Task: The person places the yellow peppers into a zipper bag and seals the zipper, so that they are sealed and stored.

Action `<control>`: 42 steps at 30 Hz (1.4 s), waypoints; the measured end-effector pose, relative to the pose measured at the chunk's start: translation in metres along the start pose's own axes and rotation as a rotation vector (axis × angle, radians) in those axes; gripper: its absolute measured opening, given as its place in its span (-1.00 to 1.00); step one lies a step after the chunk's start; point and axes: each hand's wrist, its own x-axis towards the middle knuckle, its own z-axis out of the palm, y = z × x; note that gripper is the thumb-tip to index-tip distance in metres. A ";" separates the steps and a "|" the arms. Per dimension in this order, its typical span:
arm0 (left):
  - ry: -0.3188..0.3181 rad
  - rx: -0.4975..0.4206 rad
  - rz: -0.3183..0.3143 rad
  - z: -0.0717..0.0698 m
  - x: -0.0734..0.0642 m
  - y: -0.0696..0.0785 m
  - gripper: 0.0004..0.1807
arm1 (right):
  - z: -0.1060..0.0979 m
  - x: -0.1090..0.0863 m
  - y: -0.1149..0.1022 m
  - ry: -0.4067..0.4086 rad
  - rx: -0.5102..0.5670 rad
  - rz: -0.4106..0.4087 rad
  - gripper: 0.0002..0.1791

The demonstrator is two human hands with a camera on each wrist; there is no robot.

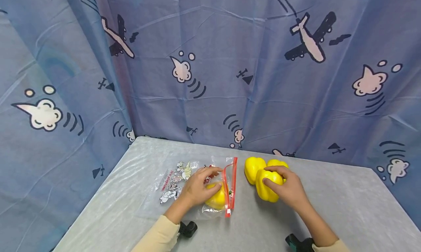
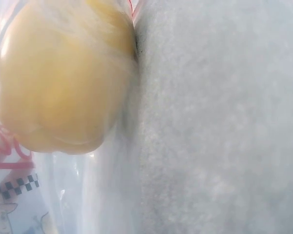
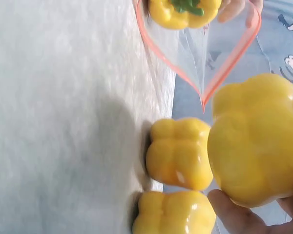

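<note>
A clear printed zip bag with a red zip edge lies on its side, its mouth facing right and parted. Inside it is a yellow bell pepper, whose green stem shows in the right wrist view. My left hand holds the bag's upper side near the mouth, over that pepper. A second bell pepper is held up by my right hand, between thumb and fingers. Behind it are two more yellow peppers, one at left and one partly hidden.
A pale grey cloth covers the table. Blue curtains printed with airplanes stand along the back and left sides. Black wrist devices show beside the left and right forearms.
</note>
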 end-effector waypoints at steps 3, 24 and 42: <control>-0.002 0.001 -0.002 0.000 0.000 0.000 -0.56 | 0.004 -0.001 -0.004 -0.012 0.019 0.034 -0.54; 0.010 -0.001 0.014 0.002 -0.001 -0.003 -0.56 | 0.033 -0.003 -0.018 -0.110 0.127 0.002 -0.46; 0.014 0.008 0.009 0.003 -0.001 -0.004 -0.56 | 0.040 -0.003 -0.020 -0.113 0.052 0.027 -0.50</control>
